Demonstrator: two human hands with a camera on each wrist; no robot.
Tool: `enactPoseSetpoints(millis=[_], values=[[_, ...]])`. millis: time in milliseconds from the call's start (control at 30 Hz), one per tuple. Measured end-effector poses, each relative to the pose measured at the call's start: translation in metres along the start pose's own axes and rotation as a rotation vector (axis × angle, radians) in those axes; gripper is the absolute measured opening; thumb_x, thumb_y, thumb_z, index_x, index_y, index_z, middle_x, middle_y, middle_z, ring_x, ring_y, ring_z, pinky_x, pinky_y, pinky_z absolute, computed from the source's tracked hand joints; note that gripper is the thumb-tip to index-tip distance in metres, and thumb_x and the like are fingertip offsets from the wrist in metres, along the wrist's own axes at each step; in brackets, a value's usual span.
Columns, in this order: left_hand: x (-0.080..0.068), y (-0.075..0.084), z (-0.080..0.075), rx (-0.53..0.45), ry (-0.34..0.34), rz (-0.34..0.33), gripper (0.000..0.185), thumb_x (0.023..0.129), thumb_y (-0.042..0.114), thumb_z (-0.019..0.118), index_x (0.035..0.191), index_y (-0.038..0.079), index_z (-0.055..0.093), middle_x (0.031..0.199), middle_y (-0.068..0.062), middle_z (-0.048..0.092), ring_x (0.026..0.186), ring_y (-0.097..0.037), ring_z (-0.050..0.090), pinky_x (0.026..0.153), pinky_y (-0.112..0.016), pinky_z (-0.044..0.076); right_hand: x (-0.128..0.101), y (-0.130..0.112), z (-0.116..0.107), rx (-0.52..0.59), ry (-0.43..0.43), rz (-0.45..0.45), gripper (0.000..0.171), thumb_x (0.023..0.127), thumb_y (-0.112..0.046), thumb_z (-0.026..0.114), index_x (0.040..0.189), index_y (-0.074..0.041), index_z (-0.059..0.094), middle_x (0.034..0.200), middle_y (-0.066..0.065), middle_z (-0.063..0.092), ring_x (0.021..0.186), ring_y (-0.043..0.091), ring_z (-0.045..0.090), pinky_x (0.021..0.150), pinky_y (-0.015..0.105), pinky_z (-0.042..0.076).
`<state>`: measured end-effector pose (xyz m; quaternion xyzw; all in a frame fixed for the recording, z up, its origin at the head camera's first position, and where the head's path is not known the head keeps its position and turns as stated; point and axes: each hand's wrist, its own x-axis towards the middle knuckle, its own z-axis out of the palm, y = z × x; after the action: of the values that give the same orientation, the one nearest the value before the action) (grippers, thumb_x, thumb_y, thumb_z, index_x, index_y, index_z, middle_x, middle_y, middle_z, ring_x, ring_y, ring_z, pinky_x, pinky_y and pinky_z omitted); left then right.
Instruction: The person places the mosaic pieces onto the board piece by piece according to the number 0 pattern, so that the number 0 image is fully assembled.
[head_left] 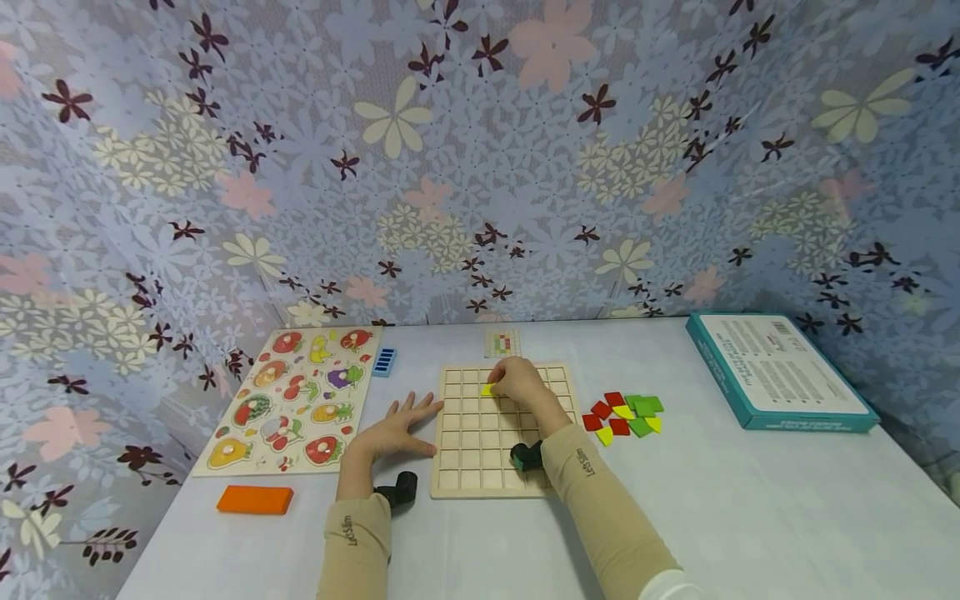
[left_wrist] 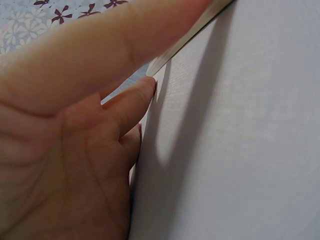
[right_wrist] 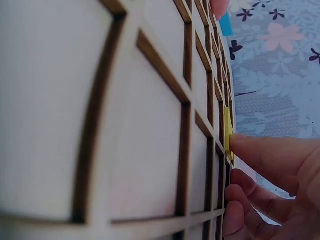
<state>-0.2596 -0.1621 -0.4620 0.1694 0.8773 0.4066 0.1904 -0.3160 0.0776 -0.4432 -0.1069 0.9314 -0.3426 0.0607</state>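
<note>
At the far left of the white bench (head_left: 750, 500) lies a fruit puzzle board (head_left: 294, 398), with an orange block (head_left: 255, 499) in front of it near the bench edge and a small blue block (head_left: 384, 362) just beside its far right corner. Next comes the left hand (head_left: 393, 431), flat on the bench with its fingers (left_wrist: 131, 102) straight and spread, the tips touching the left edge of the wooden grid board (head_left: 480, 454); it holds nothing. The grid board sits in the middle of the bench, its square cells mostly bare. Behind it lies a small pattern card (head_left: 502, 342).

The right hand (head_left: 517, 385) rests over the far part of the grid board, its fingers (right_wrist: 270, 155) curled down around a yellow tile (head_left: 487, 389), which sits in a cell in the second row from the back, left of the hand. In the right wrist view the yellow tile (right_wrist: 228, 131) stands edge-on against the grid bars, with a fingertip pressed to it.

To the right of the board, near but apart from it, lies a loose cluster of tiles (head_left: 624, 415) in red, green and yellow. Farther right, well apart, a teal box (head_left: 776, 371) lies flat near the flowered cloth wall (head_left: 480, 150).
</note>
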Motion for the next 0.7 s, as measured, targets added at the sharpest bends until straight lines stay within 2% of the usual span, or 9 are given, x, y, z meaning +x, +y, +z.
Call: enactPoseSetpoints(millis=[267, 533, 700], values=[[0.000, -0.001, 0.001, 0.002, 0.001, -0.003, 0.083, 0.070, 0.019, 0.078, 0.142, 0.014, 0.037, 0.154, -0.007, 0.014, 0.141, -0.030, -0.010, 0.113, -0.048, -0.011, -0.001, 0.002, -0.001, 0.007, -0.007, 0.003, 0.012, 0.080, -0.008, 0.069, 0.091, -0.006, 0.068, 0.089, 0.006, 0.064, 0.081, 0.020, 0.057, 0.070, 0.033, 0.050], [0.000, -0.001, -0.001, 0.012, -0.011, 0.006, 0.083, 0.071, 0.021, 0.078, 0.143, 0.014, 0.036, 0.154, -0.007, 0.013, 0.141, -0.030, -0.011, 0.113, -0.048, -0.011, -0.012, 0.001, -0.011, 0.110, -0.001, -0.011, 0.020, 0.085, -0.009, 0.063, 0.103, -0.003, 0.065, 0.098, 0.011, 0.060, 0.089, 0.024, 0.055, 0.074, 0.036, 0.050], [0.000, 0.000, -0.002, 0.011, -0.012, 0.001, 0.084, 0.071, 0.020, 0.078, 0.143, 0.014, 0.036, 0.154, -0.007, 0.013, 0.141, -0.030, -0.011, 0.113, -0.048, -0.012, -0.018, 0.001, -0.016, 0.127, -0.001, -0.016, 0.020, 0.086, -0.011, 0.062, 0.104, -0.003, 0.065, 0.098, 0.011, 0.060, 0.089, 0.024, 0.055, 0.074, 0.036, 0.049]])
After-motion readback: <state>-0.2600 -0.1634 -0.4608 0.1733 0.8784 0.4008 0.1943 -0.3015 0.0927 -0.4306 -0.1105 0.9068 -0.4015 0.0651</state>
